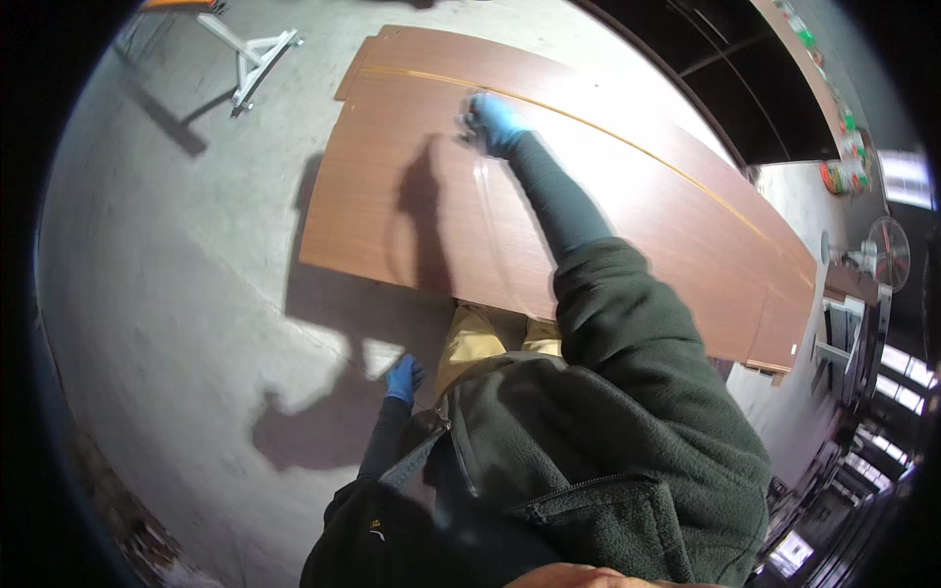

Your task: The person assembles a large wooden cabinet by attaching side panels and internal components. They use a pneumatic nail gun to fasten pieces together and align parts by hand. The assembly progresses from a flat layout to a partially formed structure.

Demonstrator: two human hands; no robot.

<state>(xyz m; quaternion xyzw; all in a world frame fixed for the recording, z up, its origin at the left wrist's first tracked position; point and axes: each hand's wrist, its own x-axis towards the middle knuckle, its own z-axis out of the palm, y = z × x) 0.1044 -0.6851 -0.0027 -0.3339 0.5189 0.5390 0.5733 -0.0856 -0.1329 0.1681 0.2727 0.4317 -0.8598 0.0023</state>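
My right hand (498, 125), in a blue glove, reaches out over a large brown wood-grain panel (372, 186). It is closed around a small greyish tool (469, 125), blurred by motion, so its exact kind does not show. From the tool a thin, clear hose (493, 220) trails back across the panel toward my body. A shadow of the arm and tool falls on the board. Low at my left side hangs my left hand (402, 378), also gloved in blue, fingers loosely apart, with nothing visible in it.
A yellowish strip or groove (588, 122) runs along the panel. At far left stands a white metal stand (257, 64) on the concrete floor (176, 255). Large black panels (745, 88) lie at far right, near a fan (887, 253) and a round container (843, 177).
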